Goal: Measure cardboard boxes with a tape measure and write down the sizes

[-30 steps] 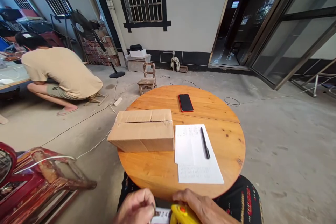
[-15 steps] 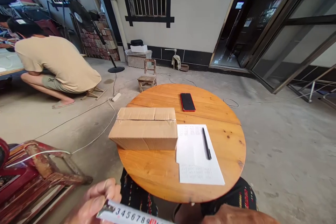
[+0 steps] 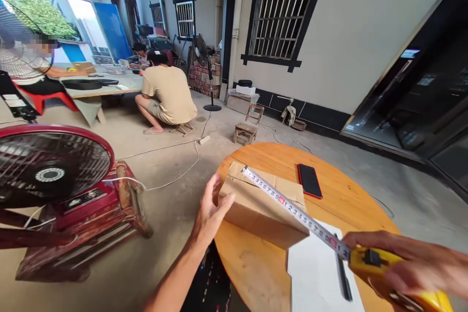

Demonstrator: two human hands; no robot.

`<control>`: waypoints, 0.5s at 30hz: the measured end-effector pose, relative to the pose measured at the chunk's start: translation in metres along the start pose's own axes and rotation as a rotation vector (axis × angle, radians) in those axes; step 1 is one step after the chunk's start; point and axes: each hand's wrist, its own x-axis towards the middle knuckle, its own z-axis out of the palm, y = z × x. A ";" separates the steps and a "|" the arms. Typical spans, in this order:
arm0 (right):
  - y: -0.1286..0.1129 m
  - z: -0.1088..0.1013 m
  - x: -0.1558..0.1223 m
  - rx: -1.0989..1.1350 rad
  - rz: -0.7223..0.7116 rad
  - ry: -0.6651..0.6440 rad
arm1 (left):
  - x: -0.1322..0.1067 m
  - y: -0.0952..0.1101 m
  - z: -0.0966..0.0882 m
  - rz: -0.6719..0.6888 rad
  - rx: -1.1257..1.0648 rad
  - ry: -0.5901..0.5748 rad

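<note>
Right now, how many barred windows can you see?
3: the large window right of center, the smaller window beyond the standing fan, and the farthest window, left of that. Others may be hidden.

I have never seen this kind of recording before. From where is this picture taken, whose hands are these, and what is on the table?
There is no machine here. A person wears a camera on the head, looking forward and down, so their own arms enter from the bottom and the right edge.

The right hand holds a yellow tape measure. Its blade is pulled out and reaches over a cardboard box. The left hand is open at the box's left end; whether it touches the box is hard to tell.

On the wooden table you also see a phone and white paper with a pen on it.
</note>
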 end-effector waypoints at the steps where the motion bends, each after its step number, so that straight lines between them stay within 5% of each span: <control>1: -0.019 -0.003 0.010 0.006 0.073 -0.094 | 0.003 -0.002 0.004 -0.009 -0.022 -0.013; 3: -0.052 -0.006 0.028 0.007 0.172 -0.271 | 0.007 -0.005 0.010 -0.009 -0.041 -0.020; 6: -0.083 -0.008 0.050 -0.054 0.152 -0.333 | 0.006 -0.002 0.014 0.023 -0.034 -0.003; 15: -0.106 -0.011 0.076 -0.438 0.159 -0.447 | 0.004 0.011 0.022 0.033 0.142 0.092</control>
